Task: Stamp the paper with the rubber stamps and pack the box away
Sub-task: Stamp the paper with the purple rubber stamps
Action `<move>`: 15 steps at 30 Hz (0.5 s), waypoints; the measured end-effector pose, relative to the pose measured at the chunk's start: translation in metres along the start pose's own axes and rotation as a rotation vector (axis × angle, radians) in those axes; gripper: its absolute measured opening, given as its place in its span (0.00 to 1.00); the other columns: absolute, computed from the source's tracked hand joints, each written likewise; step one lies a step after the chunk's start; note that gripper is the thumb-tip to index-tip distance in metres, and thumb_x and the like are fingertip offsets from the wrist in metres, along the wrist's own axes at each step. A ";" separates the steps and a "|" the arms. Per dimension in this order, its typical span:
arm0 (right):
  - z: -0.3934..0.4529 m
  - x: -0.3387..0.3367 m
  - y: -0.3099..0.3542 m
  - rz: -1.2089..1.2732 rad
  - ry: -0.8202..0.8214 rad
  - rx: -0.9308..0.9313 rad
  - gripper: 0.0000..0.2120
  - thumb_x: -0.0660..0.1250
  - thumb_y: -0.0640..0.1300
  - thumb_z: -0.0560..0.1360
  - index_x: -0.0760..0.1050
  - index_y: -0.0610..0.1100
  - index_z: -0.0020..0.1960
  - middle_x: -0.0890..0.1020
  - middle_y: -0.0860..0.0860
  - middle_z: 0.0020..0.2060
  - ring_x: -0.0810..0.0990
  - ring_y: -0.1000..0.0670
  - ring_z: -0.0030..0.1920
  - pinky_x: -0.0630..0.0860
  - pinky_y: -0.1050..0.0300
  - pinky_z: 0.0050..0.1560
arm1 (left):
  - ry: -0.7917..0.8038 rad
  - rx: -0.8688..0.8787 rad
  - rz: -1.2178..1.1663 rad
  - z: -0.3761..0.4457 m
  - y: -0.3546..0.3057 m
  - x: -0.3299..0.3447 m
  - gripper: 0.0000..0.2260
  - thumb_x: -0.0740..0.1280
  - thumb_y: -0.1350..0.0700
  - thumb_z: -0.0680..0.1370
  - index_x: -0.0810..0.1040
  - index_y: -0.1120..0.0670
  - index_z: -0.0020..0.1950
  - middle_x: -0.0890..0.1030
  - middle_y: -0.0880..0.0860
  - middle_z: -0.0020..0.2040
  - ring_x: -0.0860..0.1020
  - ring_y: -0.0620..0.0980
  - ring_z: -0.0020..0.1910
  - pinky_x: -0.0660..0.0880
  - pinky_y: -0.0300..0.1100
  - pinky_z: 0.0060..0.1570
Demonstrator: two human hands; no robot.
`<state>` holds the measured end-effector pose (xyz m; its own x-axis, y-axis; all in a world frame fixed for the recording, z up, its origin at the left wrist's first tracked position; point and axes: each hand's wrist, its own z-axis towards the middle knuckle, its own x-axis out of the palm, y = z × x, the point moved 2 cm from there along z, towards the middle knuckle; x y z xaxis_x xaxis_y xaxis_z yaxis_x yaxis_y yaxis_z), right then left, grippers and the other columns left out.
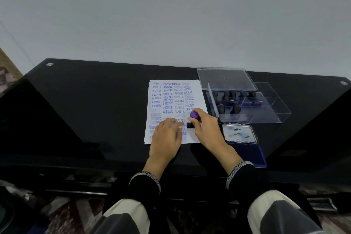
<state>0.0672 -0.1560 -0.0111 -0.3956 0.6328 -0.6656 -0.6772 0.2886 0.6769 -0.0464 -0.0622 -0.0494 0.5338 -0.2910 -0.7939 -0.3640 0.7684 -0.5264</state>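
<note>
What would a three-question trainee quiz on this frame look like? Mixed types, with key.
1. True or false: the right hand holds a purple-topped stamp on the paper.
2. Where does the open ink pad lie? A) left of the paper B) in front of the clear box, by the right wrist C) inside the box
3. Fill in: the left hand rests flat on the ____.

Key: 1 true; 2 B; 3 paper
</note>
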 end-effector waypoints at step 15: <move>-0.007 0.006 0.001 0.031 -0.051 0.021 0.04 0.64 0.34 0.76 0.73 0.39 0.51 0.76 0.50 0.40 0.76 0.51 0.40 0.70 0.69 0.42 | -0.059 -0.379 0.278 -0.003 0.006 0.000 0.28 0.59 0.37 0.77 0.69 0.53 0.70 0.63 0.59 0.74 0.55 0.63 0.75 0.45 0.63 0.72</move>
<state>0.0598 -0.1574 -0.0164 -0.3841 0.6772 -0.6276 -0.6518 0.2826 0.7038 -0.0504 -0.0591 -0.0535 0.4155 -0.0627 -0.9074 -0.7463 0.5469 -0.3795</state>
